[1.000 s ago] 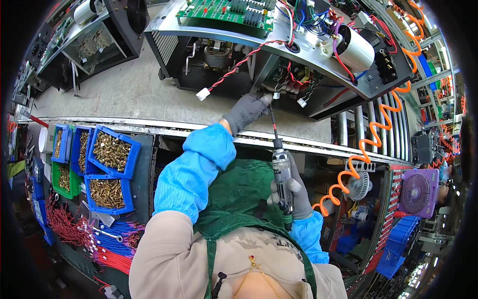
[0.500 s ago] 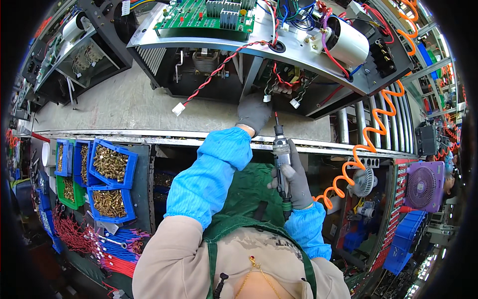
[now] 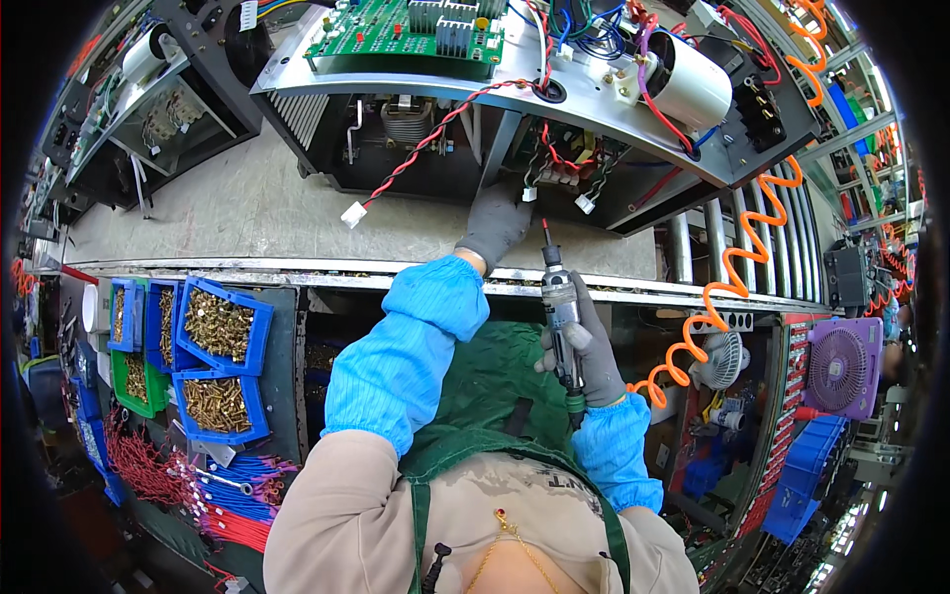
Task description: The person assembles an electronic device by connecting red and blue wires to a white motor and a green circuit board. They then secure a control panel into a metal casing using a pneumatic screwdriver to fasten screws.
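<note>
A metal equipment chassis [image 3: 594, 109] stands across the bench, with a green circuit board [image 3: 396, 40] and a white cylindrical capacitor [image 3: 693, 87] on top. My left hand [image 3: 497, 223], in a grey glove, reaches to the lower front edge of the chassis beside its upright divider. Its fingertips are lost in the dark opening. My right hand [image 3: 597, 351], also gloved, is closed around a power screwdriver [image 3: 562, 312] held upright before the bench. The red-tipped bit points toward the chassis, apart from it. White connectors [image 3: 585, 204] on twisted wires dangle near my left hand.
Blue bins [image 3: 226, 406] of brass-coloured fasteners sit at the left, above bundles of red and blue wires [image 3: 233, 495]. An orange coiled hose [image 3: 727, 287] crosses the right side over the rollers [image 3: 717, 243]. A second chassis [image 3: 188, 119] stands far left; a purple fan [image 3: 844, 369] is at right.
My left hand and forearm have shifted slightly left. The screwdriver has tilted a little to the left at its tip, still in my right hand.
</note>
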`<state>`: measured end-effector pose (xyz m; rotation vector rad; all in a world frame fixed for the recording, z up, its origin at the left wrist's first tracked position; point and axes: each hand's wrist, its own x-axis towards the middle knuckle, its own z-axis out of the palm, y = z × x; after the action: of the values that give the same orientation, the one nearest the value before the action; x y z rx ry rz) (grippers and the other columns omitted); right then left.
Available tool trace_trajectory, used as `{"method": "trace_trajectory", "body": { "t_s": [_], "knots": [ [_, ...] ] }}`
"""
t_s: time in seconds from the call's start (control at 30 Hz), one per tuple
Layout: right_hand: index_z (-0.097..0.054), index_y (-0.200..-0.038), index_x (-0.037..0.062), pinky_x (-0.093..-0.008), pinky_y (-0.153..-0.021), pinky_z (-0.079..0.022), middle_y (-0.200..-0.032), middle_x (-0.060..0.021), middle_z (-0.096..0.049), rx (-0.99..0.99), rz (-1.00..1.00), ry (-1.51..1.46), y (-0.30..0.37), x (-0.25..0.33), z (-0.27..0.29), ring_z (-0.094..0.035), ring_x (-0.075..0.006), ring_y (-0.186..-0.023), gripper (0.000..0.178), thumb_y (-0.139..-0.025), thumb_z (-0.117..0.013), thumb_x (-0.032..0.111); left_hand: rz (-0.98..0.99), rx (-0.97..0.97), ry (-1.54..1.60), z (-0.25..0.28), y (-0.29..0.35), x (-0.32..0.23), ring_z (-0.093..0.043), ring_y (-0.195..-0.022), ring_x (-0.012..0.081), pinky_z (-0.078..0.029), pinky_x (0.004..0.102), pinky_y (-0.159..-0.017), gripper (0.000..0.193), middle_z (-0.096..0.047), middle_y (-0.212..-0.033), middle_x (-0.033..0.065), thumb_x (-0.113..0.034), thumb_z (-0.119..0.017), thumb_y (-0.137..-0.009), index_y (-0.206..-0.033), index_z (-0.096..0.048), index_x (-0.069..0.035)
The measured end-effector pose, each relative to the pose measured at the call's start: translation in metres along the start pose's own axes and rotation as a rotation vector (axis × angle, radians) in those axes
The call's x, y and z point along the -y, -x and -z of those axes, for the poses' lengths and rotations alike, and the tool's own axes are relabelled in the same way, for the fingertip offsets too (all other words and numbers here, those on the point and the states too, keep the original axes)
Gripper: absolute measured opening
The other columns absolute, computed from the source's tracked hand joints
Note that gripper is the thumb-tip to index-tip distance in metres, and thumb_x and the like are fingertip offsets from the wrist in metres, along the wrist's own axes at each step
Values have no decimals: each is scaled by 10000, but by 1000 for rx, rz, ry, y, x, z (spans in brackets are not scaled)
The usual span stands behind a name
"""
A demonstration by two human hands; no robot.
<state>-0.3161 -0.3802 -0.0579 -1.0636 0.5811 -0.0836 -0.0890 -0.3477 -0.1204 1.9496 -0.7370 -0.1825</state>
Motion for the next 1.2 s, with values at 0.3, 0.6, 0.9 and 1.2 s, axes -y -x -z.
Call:
{"method": "trace_trajectory", "body": {
  "t_s": [0.3,0.6,0.9,1.2],
  "knots": [
    [-165,-1494,164,-291,-544,-532,-874,-111,-547,-43,50,218,-14,15,-11,-558,-150,-564,812,-796,-579,166,28,-136,101,-8,13,-12,-594,-791,431,-466,496,-684,239,-625,-811,232,-246,-540,-848,-876,-591,-14],
    [-180,-1489,175,-263,-519,-500,-961,-95,-551,-181,139,250,-20,-12,-55,-535,-120,-606,812,-808,-614,98,-59,-53,-152,0,24,6,-596,-737,427,-469,506,-633,264,-623,-773,206,-251,-544,-864,-1070,-530,-86],
    [-111,-1494,171,-297,-502,-558,-878,-103,-531,-134,157,-125,-30,-28,-75,-570,-151,-659,807,-840,-580,108,-125,70,-330,20,17,13,-636,-766,349,-505,458,-661,187,-647,-791,163,-239,-601,-784,-847,-641,-67],
    [-135,-1487,161,-297,-504,-557,-937,-102,-512,-132,164,-70,-30,-23,-73,-562,-150,-680,797,-836,-593,154,-122,80,-313,19,17,10,-631,-770,369,-497,476,-671,201,-650,-832,183,-228,-586,-797,-877,-635,-49]
  ]
}}
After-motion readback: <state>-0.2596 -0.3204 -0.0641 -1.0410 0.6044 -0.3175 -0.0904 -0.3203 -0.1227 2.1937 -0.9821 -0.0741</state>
